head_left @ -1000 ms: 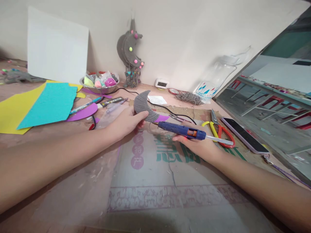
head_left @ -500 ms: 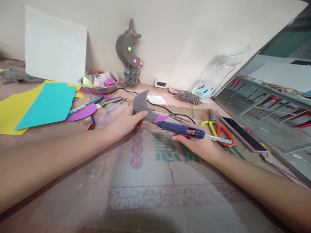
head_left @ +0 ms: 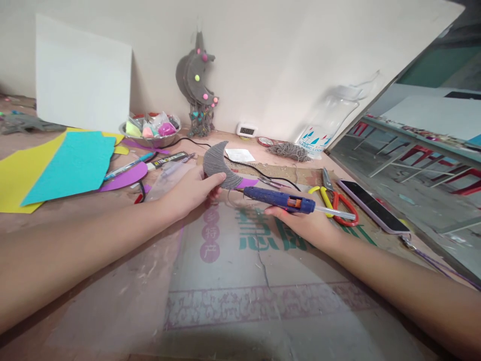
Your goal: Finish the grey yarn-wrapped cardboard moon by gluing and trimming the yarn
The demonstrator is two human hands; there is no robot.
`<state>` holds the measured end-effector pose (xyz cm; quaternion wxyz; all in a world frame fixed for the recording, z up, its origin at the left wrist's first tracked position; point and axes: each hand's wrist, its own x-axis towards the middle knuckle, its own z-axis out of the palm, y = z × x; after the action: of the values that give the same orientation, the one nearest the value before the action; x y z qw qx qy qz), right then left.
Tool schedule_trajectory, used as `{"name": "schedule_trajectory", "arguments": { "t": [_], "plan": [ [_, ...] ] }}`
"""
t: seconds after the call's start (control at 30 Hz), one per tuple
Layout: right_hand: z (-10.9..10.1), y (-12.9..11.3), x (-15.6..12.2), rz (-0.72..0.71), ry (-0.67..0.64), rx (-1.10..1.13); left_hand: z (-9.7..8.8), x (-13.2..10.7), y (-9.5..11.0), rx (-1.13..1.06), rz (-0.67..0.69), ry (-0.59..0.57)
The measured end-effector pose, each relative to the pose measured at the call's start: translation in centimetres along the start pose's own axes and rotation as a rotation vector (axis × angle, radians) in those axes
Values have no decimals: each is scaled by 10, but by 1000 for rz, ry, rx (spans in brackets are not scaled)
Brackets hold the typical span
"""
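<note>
My left hand (head_left: pixel 199 185) grips a crescent moon (head_left: pixel 220 165) wound in grey yarn, thumb across its front. At its lower right end a bare purple tip (head_left: pixel 248 183) shows. A blue hot glue gun (head_left: pixel 276 198) with a clear glue stick (head_left: pixel 336 213) out of its back is held in my right hand (head_left: pixel 289 210), partly behind the gun. The nozzle points left and sits at the lower edge of the moon; whether it touches is hard to tell. A thin strand of yarn hangs below the nozzle.
Scissors (head_left: pixel 343 208) and a phone (head_left: pixel 374 205) lie to the right. Behind are grey yarn (head_left: pixel 289 151), a glass jar (head_left: pixel 325 120), a small clock (head_left: pixel 247 130) and a decorated moon hanging (head_left: pixel 197 80). At left lie coloured sheets (head_left: pixel 71 168) and a metal bowl (head_left: pixel 150 138). A black cord (head_left: pixel 259 168) crosses the table.
The view has shifted slightly. Both hands keep their hold on the yarn-wrapped moon and the glue gun, with the nozzle still at the moon's lower edge.
</note>
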<state>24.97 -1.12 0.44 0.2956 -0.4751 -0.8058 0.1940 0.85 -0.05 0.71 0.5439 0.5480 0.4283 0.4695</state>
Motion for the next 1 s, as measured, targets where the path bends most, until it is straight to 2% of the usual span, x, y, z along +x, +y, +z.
{"name": "schedule_trajectory", "arguments": {
  "t": [0.4,0.57,0.77,1.0],
  "plan": [
    [-3,0,0,21,6,-8,1,-1,0,-61,-56,-5],
    [-1,1,0,35,53,9,2,-2,0,-71,-70,12],
    [-1,-1,0,77,62,106,-1,1,-5,-55,-32,8],
    [-3,2,1,87,103,33,-2,2,-8,-55,-13,9]
  ]
}}
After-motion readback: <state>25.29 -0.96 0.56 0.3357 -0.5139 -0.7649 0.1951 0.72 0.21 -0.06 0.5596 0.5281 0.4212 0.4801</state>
